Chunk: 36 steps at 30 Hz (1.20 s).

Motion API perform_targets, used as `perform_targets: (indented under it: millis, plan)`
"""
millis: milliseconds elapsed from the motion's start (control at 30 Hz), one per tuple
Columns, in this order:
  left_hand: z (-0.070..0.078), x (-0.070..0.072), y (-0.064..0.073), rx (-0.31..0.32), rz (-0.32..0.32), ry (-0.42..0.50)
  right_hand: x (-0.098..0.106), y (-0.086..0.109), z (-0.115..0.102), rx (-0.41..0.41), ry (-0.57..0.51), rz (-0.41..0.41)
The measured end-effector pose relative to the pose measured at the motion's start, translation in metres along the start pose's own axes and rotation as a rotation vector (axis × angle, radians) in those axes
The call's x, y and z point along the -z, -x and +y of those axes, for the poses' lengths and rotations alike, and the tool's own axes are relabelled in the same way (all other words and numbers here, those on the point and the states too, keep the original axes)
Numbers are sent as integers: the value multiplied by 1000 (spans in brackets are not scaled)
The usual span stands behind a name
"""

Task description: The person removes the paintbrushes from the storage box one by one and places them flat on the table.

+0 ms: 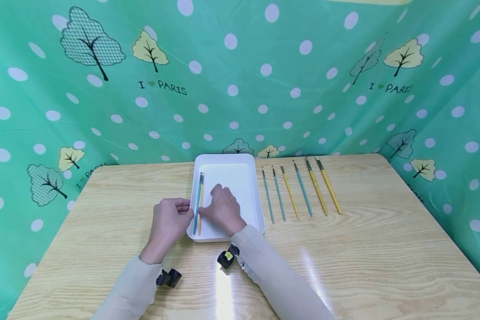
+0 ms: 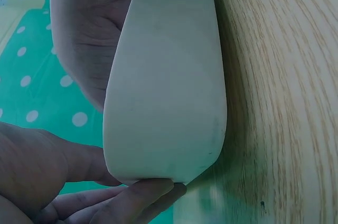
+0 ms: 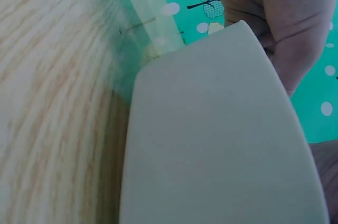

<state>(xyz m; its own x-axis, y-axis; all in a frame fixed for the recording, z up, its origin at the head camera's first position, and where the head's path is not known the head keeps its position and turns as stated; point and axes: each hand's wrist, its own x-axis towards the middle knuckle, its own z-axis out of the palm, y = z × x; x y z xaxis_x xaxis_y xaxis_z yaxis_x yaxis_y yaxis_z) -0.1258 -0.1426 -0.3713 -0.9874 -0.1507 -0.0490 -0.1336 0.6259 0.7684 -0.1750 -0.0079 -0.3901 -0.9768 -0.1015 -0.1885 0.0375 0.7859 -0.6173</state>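
A white rectangular tray (image 1: 240, 171) sits at the middle of the table. Inside, along its left wall, a teal paintbrush (image 1: 198, 204) and a yellow paintbrush (image 1: 202, 191) lie side by side. My left hand (image 1: 169, 224) grips the tray's left side; in the left wrist view its thumb is at the rim and its fingers (image 2: 132, 197) press the outer wall. Over the tray's inside is my right hand (image 1: 224, 208), thumb out beside the yellow paintbrush; whether they touch is unclear. The tray's wall (image 3: 206, 129) hides part of that hand in the right wrist view.
Right of the tray, several teal and yellow paintbrushes (image 1: 290, 191) lie in a spaced row, bristles toward the back. The wooden table (image 1: 384, 249) meets a green dotted curtain (image 1: 232, 111) behind and at both sides.
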Motion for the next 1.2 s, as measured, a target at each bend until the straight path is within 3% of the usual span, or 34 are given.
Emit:
perform_targets:
  millis: [233,500,933,1200]
  plan:
    - [-2,-1,1,1,-7,-3,0,0,-1,-11,46,5]
    - [-3,-2,1,0,0,-12,6,-2,4,-58,2,30]
    - [-4,-3,1,13,-4,-14,7,-4,7,-26,167,66]
    - [-3,-1,3,24,-16,-22,16,-5,11,-92,56,-3]
